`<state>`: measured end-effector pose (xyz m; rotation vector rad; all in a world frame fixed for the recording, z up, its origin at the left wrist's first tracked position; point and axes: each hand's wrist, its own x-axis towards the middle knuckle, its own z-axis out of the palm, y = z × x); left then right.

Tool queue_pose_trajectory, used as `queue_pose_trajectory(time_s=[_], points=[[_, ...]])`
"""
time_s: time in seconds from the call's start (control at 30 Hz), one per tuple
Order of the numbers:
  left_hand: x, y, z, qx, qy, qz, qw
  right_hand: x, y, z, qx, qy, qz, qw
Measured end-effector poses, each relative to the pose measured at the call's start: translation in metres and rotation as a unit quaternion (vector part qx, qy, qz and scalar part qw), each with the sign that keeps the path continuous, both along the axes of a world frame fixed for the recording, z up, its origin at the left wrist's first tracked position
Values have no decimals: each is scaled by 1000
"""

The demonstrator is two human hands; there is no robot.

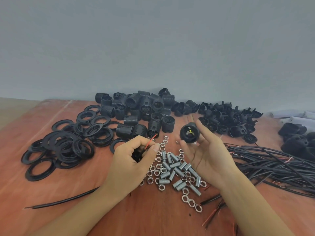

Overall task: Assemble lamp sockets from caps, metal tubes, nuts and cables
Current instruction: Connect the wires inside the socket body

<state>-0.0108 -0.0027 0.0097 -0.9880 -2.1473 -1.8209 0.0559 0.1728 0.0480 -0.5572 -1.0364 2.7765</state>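
Right fingers (pixel 203 130) around socket (pixel 189 134), above nuts (pixel 154 172)

a plain grey wall (pixel 153 45) rises behind a reddish-brown wooden table (pixel 51 184).

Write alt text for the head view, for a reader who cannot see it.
Two bare hands work above a reddish table: the right hand holds a black socket body and the left hand grips a small black part with a red wire. Around them lie black rings, threaded shells, caps, cables, metal tubes and nuts.
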Motion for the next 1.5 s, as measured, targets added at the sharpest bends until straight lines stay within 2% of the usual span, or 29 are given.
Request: queue_pose_trajectory(time_s=[0.1, 0.33, 0.43, 0.6, 0.83, 1.1, 1.5], points=[[2, 0, 0, 3, 1, -7, 1000, 2, -2, -5, -16, -7, 15, 1000], [5, -1, 3, 15, -3, -2, 1000, 5, -9, -7, -8, 44, 25, 999], [5, 0, 4, 19, -14, -1, 1000, 4, -11, -8, -29, 29, -4, 999], [6, -1, 3, 13, -21, 0, 1000, 4, -15, -10, -4, -6, 5, 1000], [5, -1, 2, 11, -8, 9, 1000, 6, -21, -7, -77, 7, -1, 997], [6, 0, 4, 19, 8, 18, 1000, 6, -28, -9, -50, -5, 5, 999], [9, 0, 6, 31, 18, 13, 999, 6, -41, -18, 67, 31, 30, 997]])
